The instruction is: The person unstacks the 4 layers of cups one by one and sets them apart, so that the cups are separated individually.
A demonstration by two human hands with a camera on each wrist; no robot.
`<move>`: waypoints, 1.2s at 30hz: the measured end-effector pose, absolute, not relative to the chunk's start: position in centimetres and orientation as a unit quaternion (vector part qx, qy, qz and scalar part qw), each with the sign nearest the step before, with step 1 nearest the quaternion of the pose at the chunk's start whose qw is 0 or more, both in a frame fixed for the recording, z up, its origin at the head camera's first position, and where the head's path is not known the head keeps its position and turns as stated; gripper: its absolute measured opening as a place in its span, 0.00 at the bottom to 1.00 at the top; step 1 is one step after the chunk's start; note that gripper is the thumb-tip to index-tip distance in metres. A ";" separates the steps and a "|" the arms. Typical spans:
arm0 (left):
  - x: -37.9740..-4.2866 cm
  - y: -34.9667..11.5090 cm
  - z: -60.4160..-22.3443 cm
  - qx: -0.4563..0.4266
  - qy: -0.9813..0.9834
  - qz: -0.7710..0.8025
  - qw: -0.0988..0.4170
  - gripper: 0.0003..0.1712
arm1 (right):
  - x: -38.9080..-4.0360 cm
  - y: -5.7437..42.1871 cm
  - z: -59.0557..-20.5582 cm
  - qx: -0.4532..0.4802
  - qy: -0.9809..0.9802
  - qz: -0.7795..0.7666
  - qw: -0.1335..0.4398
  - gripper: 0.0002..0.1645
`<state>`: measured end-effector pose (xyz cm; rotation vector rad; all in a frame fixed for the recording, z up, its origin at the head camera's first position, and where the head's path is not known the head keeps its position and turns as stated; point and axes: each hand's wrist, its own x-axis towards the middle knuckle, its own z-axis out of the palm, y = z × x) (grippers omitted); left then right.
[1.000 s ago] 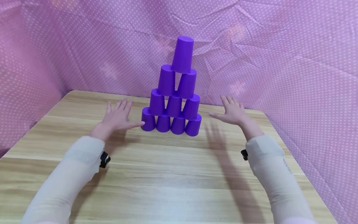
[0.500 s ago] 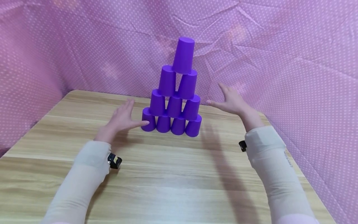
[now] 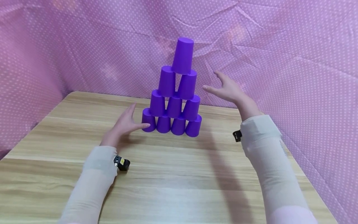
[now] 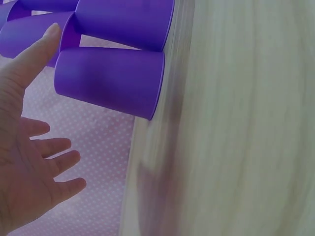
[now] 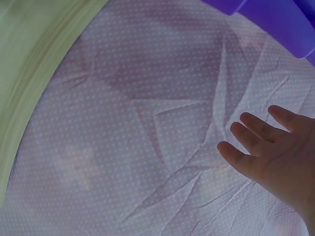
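10 cups (image 3: 174, 106) stand upside down, piled on the table (image 3: 167, 180). By the low cups is the left hand (image 3: 126, 123), by the higher cups the right hand (image 3: 227, 90), their fingers spread and holding nothing. This looks like the reach; touching next calls for care.

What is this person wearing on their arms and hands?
The left hand and right hand are ungloved. The left sleeve and right sleeve are pale grey with wide cuffs. The left wrist device and right wrist device are black, the left showing a yellow patch.
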<state>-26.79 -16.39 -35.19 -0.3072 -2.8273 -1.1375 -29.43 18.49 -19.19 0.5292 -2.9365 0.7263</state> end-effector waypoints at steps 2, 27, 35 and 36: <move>-26.9 -16.3 -35.5 -0.092 -0.914 -0.394 0.038 0.64 | -29.6 18.0 -18.9 0.173 -0.950 0.259 0.038 0.53; -27.0 -13.9 -38.5 -0.069 -0.795 -0.597 0.084 0.50 | -30.7 11.6 -15.6 0.162 -0.835 0.519 0.082 0.42; -26.8 -13.0 -38.9 -0.081 -0.779 -0.612 0.110 0.42 | -30.7 10.5 -15.6 0.175 -0.796 0.576 0.067 0.39; -26.9 -12.9 -38.9 -0.081 -0.778 -0.613 0.112 0.41 | -30.7 10.4 -15.7 0.177 -0.793 0.579 0.066 0.39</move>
